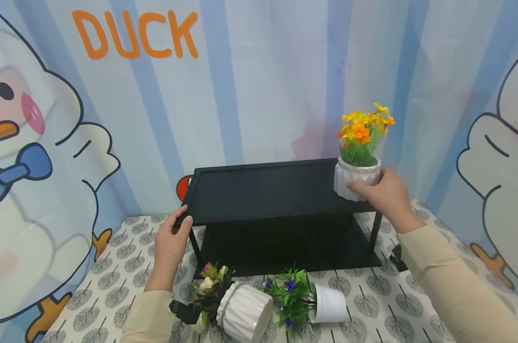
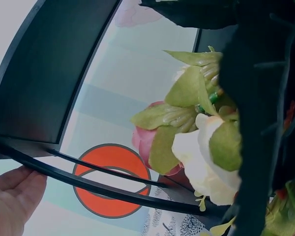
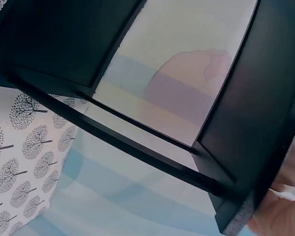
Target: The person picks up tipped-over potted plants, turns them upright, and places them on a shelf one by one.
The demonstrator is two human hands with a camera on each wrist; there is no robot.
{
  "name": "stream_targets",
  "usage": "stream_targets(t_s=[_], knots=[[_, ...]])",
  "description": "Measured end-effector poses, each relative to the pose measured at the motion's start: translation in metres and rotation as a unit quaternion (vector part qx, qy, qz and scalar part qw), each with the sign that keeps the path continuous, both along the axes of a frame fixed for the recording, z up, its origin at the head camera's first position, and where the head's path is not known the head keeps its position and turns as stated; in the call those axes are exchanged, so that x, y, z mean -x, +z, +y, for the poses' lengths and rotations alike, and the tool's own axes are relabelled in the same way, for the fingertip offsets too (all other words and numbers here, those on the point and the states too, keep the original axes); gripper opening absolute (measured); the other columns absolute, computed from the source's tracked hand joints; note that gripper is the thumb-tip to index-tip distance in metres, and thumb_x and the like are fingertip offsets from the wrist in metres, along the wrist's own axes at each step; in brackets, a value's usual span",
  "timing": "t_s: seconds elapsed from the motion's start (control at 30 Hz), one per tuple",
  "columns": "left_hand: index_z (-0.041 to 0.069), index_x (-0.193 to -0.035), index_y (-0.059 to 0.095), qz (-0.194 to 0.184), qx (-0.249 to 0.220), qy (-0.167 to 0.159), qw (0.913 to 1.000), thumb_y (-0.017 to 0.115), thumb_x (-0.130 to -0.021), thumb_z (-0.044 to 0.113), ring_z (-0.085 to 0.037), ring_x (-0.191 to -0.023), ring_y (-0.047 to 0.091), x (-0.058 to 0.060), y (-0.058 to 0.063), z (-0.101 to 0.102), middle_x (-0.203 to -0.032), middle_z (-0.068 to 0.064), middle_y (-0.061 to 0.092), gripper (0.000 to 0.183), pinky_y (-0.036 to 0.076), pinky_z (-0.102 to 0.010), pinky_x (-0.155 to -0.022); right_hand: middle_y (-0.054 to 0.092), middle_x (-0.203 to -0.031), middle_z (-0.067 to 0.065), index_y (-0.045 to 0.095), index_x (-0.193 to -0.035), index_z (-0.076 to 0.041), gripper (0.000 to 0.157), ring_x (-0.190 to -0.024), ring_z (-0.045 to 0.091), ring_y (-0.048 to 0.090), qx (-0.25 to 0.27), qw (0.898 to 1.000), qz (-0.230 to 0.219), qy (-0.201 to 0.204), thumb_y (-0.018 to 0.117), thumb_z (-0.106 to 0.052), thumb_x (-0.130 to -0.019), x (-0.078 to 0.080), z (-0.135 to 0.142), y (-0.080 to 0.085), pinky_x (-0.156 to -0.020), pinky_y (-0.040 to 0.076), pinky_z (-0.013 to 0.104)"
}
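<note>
A black two-tier shelf (image 1: 263,193) stands on the patterned cloth. On the right end of its top board is a white ribbed pot (image 1: 357,178) holding yellow and orange artificial flowers (image 1: 362,128). My right hand (image 1: 385,193) grips this flowerpot from the right, thumb across its front. At the top board's front left corner, my left hand (image 1: 171,243) holds the edge between thumb and fingers. The left wrist view shows those fingertips (image 2: 32,184) against the black frame. In the right wrist view, part of the right hand (image 3: 280,216) appears beyond the shelf edge.
In front of the shelf, a white ribbed pot (image 1: 246,312) with pink and cream flowers (image 1: 207,283) lies on its side. Beside it lies a smaller white pot (image 1: 329,305) with purple-flowered greenery (image 1: 291,297). A duck-print curtain (image 1: 272,85) hangs behind.
</note>
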State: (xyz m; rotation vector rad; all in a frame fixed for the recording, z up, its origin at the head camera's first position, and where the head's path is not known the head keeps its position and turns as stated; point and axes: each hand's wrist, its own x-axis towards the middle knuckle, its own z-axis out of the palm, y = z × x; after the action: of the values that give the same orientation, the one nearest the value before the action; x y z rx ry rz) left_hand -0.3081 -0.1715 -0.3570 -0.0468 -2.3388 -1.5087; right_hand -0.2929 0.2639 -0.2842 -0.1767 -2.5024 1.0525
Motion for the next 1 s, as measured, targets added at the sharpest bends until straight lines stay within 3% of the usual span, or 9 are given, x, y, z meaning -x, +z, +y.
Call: stream_targets(t_s=[0.2,0.3,0.43,0.57,0.7,1.0], knots=[[0.023,-0.139,0.045,0.003,-0.005,-0.005,1.0000,0.047,-0.094,0.045,-0.030,-0.119,0.049,0.001,0.002,0.002,-0.143,-0.010,0.040,0.050,0.043,-0.046,-0.089,0.029,-0.138,0.036,0.018,-0.141,0.012,0.115,-0.120,0.050,0.036,-0.022,0.999,-0.026,-0.003,0.062,-0.068,-0.072,-0.018,0.002,0.019,-0.090,0.036,0.061],[0.023,-0.138,0.045,0.006,-0.012,0.000,0.9999,0.047,-0.094,0.045,-0.030,-0.118,0.050,0.000,0.004,0.001,-0.143,-0.010,0.040,0.049,0.042,-0.044,-0.086,0.041,-0.124,0.033,0.033,-0.132,0.012,0.104,-0.106,0.046,0.043,-0.080,0.997,0.008,0.004,0.067,-0.065,-0.070,-0.035,-0.004,0.028,-0.081,0.040,0.058],[0.024,-0.138,0.045,0.010,-0.010,0.008,0.9999,0.046,-0.094,0.046,-0.030,-0.117,0.051,0.000,0.006,-0.001,-0.142,-0.011,0.042,0.049,0.041,-0.044,-0.084,0.051,-0.113,0.028,0.046,-0.120,0.009,0.089,-0.096,0.041,0.049,-0.131,0.988,0.049,0.066,0.075,-0.057,-0.067,-0.061,-0.022,0.026,-0.077,0.043,0.053],[0.024,-0.138,0.045,0.006,-0.009,0.005,0.9999,0.047,-0.094,0.047,-0.031,-0.116,0.051,0.000,0.005,-0.001,-0.142,-0.011,0.042,0.050,0.042,-0.044,-0.084,0.043,-0.129,0.031,0.037,-0.134,0.009,0.101,-0.110,0.046,0.048,-0.137,0.983,0.030,0.122,0.077,-0.054,-0.066,-0.085,-0.041,0.009,-0.088,0.040,0.058],[0.024,-0.138,0.046,0.003,-0.011,0.001,0.9999,0.047,-0.094,0.045,-0.031,-0.117,0.050,0.000,0.003,-0.001,-0.142,-0.010,0.042,0.049,0.042,-0.044,-0.085,0.044,-0.128,0.027,0.035,-0.136,0.008,0.100,-0.112,0.042,0.049,-0.131,0.979,0.011,0.158,0.078,-0.050,-0.067,-0.103,-0.056,-0.017,-0.090,0.044,0.052],[0.025,-0.138,0.046,-0.004,-0.012,0.001,0.9999,0.048,-0.094,0.045,-0.030,-0.117,0.050,-0.002,0.002,0.001,-0.143,-0.009,0.041,0.048,0.042,-0.044,-0.086,0.047,-0.126,0.018,0.040,-0.134,0.001,0.093,-0.109,0.032,0.052,-0.108,0.975,-0.032,0.191,0.079,-0.049,-0.066,-0.120,-0.076,-0.072,-0.084,0.047,0.046]])
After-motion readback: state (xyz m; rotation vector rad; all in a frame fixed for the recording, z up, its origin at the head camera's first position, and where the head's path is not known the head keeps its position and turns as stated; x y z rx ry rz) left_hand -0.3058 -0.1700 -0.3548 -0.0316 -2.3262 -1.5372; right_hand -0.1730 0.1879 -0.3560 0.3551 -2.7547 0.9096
